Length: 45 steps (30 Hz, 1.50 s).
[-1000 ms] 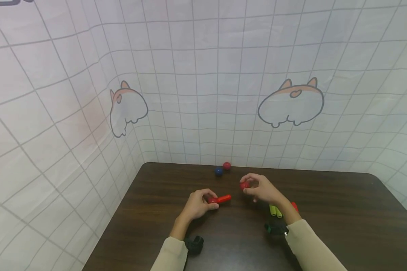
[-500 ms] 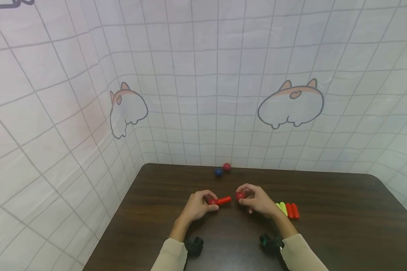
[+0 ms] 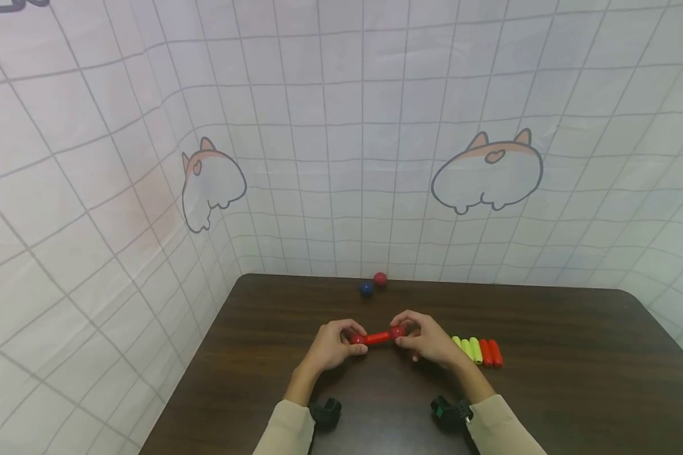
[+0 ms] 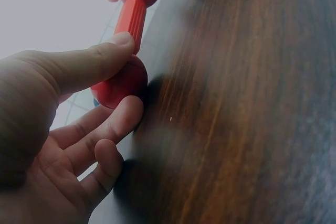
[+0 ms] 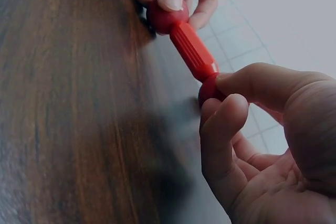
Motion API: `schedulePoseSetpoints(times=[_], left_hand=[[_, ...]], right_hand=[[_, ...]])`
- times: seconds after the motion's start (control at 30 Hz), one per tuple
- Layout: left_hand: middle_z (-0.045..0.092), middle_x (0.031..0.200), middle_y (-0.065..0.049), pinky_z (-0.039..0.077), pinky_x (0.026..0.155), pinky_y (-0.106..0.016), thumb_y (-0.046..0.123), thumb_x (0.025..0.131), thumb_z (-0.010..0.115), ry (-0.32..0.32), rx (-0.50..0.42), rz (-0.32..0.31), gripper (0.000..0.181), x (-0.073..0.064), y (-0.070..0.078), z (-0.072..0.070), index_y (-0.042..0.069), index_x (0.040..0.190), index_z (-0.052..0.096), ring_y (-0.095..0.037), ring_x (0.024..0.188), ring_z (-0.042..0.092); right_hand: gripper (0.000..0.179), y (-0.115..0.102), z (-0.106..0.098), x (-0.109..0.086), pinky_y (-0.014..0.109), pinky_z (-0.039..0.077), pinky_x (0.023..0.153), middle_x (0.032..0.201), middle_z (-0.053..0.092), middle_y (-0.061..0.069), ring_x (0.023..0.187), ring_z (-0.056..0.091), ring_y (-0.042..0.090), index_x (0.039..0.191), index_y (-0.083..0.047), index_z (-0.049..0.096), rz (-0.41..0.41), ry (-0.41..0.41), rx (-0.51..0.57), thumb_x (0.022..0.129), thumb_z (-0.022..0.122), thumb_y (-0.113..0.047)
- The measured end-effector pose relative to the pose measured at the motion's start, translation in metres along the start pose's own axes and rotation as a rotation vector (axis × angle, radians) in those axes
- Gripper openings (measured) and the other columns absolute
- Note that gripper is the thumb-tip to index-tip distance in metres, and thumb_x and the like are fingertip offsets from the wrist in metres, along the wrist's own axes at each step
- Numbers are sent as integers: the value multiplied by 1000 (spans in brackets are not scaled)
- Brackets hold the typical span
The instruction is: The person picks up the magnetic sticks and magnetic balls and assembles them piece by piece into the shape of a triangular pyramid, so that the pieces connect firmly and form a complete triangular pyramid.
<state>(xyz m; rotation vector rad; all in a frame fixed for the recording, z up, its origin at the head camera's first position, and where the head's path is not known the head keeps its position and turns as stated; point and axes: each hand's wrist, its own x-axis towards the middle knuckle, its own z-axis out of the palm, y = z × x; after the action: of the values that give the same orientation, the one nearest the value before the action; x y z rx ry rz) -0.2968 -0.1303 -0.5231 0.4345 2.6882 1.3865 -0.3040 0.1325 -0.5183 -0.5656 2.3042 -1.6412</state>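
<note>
My left hand pinches a red ball between thumb and fingers. From that ball a ridged red plastic rod points right and slightly up. At its other end is a second red ball, pinched by my right hand. Both balls meet the rod's ends in the wrist views, making a dumbbell shape just over the dark table. How deep the rod sits in either ball cannot be seen.
Behind the hands, near the table's back edge, lie a blue ball and another red ball. Right of my right hand is a row of yellow-green rods and red rods. A gridded white cloth hangs behind.
My right hand has moved left and nearer, bringing its red ball against the rod's right end. The left hand has stayed almost still, holding its ball and the rod.
</note>
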Motion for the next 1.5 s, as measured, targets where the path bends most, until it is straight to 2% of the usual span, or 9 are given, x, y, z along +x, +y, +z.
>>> schedulePoseSetpoints(times=[0.17,0.37,0.63,0.9,1.17,1.4,1.5], left_hand=[[72,94,1,47,59,-27,21,82,87,-7,2,-7,23,1,0,0,21,102,75,-12,66,58],[72,93,1,47,59,-27,21,82,87,-7,5,-6,24,0,1,0,21,103,75,-12,65,57],[71,91,3,47,59,-28,22,82,87,-5,11,-5,23,0,0,0,22,101,75,-12,66,58],[70,90,2,47,59,-27,23,81,88,-15,9,-4,24,0,-1,1,22,101,75,-12,65,57],[71,89,2,47,58,-27,23,81,88,-19,10,19,23,0,-1,1,21,100,76,-11,65,57],[70,86,3,47,58,-27,26,80,89,-20,18,29,23,1,-1,2,21,98,75,-10,63,58],[69,83,5,47,58,-27,28,80,89,-36,33,17,23,1,0,3,22,97,75,-10,64,58]], right_hand=[[34,-1,-1,0,26,51,49,115,61,23,58,55,16,125,-1,60,19,-1,-12,93,71,-4],[32,-2,-2,-1,26,51,49,116,61,25,60,55,18,124,-3,61,4,-5,-25,94,71,-5],[31,2,-1,0,28,52,49,114,63,20,60,56,17,124,-4,62,17,-1,-33,94,71,-5],[30,5,-3,1,24,47,48,110,63,20,54,50,13,124,-4,63,9,-3,-58,94,70,-5],[29,6,-5,1,24,45,49,106,64,18,56,51,14,122,-2,64,-2,-7,-87,94,70,-5],[28,5,-6,1,25,46,49,108,65,18,56,52,15,121,-4,66,8,30,-130,94,71,-5],[26,3,-7,0,27,48,53,101,66,15,59,54,15,119,-6,67,12,55,-162,94,71,-7]])
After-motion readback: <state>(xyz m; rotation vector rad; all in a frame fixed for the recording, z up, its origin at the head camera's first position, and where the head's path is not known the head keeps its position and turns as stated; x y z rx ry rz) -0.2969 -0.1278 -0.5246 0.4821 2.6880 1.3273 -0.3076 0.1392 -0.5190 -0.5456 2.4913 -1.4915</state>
